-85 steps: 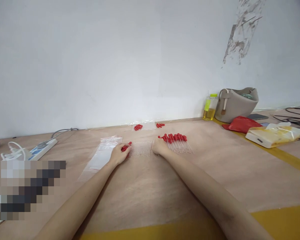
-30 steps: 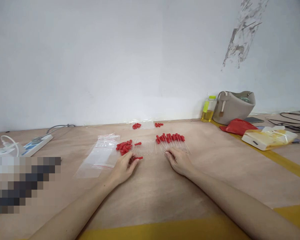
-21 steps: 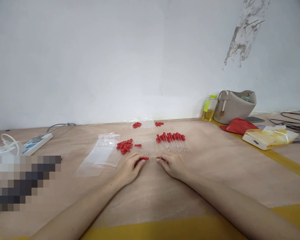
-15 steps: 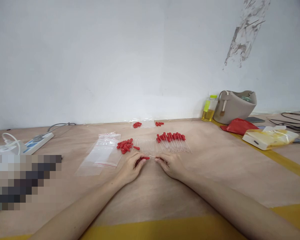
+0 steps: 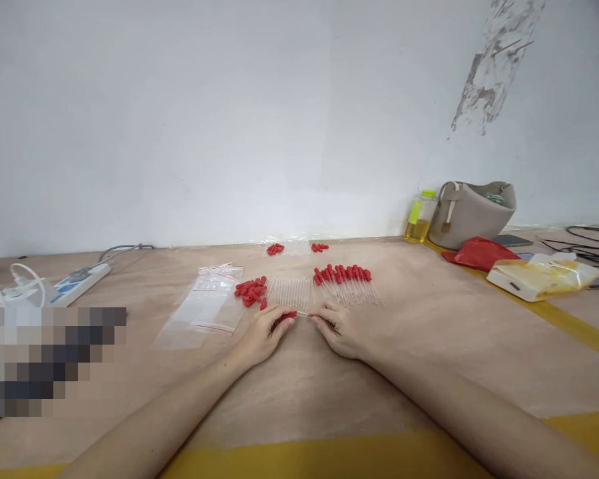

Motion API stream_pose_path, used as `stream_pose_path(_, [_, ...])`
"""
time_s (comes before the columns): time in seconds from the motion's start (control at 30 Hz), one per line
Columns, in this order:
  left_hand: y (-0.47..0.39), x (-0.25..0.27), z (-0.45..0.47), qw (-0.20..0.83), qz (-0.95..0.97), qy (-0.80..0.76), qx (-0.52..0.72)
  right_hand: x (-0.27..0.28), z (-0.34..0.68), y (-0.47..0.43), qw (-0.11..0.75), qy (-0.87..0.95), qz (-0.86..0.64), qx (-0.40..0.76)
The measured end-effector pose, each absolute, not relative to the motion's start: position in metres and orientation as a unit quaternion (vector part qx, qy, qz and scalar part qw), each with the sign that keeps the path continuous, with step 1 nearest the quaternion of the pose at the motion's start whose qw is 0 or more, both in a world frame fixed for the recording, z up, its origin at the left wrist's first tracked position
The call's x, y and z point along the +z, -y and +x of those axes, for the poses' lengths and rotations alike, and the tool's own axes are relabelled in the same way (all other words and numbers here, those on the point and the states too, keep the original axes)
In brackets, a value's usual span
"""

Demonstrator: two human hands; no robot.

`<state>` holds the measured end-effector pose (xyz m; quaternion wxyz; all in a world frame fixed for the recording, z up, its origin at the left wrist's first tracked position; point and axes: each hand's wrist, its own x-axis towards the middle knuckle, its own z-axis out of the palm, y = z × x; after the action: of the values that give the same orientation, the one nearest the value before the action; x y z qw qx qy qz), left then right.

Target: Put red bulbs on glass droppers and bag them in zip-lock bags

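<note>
My left hand is closed in a pinch on a red rubber dropper bulb. My right hand pinches a thin clear dropper tube, and the tube's end meets the mouth of the bulb; how far it goes in is too small to tell. Just beyond my left hand lies a pile of loose red bulbs. A row of bare clear tubes lies in the middle. Beyond my right hand are several droppers, tubes with red bulbs on one end, side by side.
Clear zip bags lie at left, near a power strip. Two small groups of red bulbs sit by the wall. At right stand a bottle of yellow liquid and a grey bag, with a yellow-white packet in front.
The bulb and the tube, slightly apart before, now meet between my hands. One loose bulb beside the pile has shifted towards my left hand. The view has moved slightly.
</note>
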<state>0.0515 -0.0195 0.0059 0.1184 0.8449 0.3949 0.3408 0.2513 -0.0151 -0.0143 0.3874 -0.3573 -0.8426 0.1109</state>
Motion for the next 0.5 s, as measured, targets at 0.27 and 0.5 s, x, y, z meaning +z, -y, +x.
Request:
stream_pose_path(0.27, [0.018,0.005,0.050,0.127,0.855,-0.386,0.322,-0.014,0.252,0.013,0.347,0.866,-0.336,0.131])
stream_pose_path(0.5, [0.015,-0.004,0.048,0.124,0.877,-0.363,0.290,-0.011,0.260,0.010,0.252,0.895,-0.368,0.027])
